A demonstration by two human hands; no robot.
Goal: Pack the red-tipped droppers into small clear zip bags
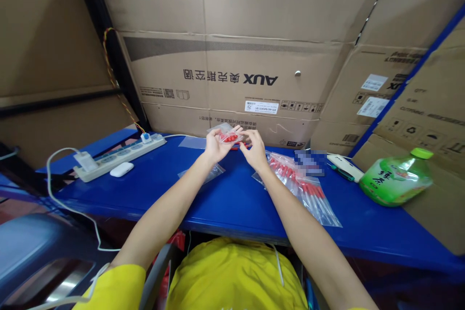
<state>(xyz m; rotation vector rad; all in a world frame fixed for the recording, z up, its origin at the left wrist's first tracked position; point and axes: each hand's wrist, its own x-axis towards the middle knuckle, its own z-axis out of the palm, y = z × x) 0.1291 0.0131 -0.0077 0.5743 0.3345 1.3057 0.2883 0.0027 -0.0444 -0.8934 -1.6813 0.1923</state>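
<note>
My left hand (215, 147) is palm up at the far middle of the blue table, its fingers curled round a small clear plastic bag (228, 136) with several red pieces inside. At the bag's right edge, the thumb and fingertips of my right hand (255, 147) close on the plastic. A few more red pieces (236, 147) lie just beneath the hands, partly hidden. Beside my right forearm are clear bags (308, 193) in an overlapping row, with red pieces showing inside. Another clear bag (212, 173) lies flat under my left forearm.
A white power strip (119, 157) with plugs and cables runs along the left, near a white case (122, 169). A green bottle (395, 181) lies tilted at the right, beside a white and green tool (345, 167). Cardboard (232, 58) walls the back; a chair (47, 252) stands left.
</note>
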